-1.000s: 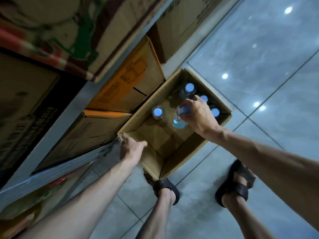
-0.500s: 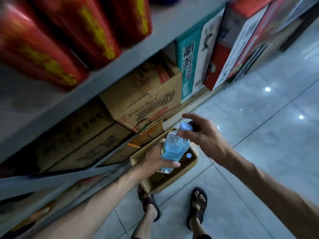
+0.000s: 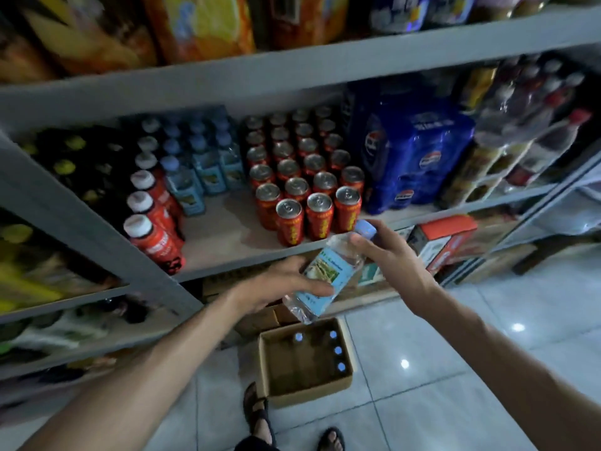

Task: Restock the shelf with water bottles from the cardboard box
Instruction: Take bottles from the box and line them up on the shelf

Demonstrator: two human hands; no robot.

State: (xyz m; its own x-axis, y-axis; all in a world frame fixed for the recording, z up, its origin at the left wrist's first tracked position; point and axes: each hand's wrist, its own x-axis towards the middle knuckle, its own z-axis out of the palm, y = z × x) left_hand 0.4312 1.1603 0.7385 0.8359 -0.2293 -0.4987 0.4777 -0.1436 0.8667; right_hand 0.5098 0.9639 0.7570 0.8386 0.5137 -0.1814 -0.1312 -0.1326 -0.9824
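Note:
A clear water bottle (image 3: 328, 273) with a pale blue label and blue cap is tilted in front of the shelf edge (image 3: 227, 266). My left hand (image 3: 279, 283) grips its lower body, while my right hand (image 3: 387, 255) holds its neck just under the cap. On the floor below stands the open cardboard box (image 3: 270, 369) with several blue-capped bottles inside. Rows of matching water bottles (image 3: 201, 164) stand on the shelf, with bare shelf board in front of them.
Red cans (image 3: 305, 187) fill the shelf to the right of the water bottles; red bottles with white caps (image 3: 149, 219) line the left. A blue shrink-wrapped pack (image 3: 409, 151) stands further right. A grey upright post (image 3: 107, 242) crosses at left. My sandalled feet (image 3: 257, 411) stand beside the box.
The bottle has come up from the box to shelf height. My left hand left the box flap and took hold of the bottle's body. The view rose from the floor to the shelf.

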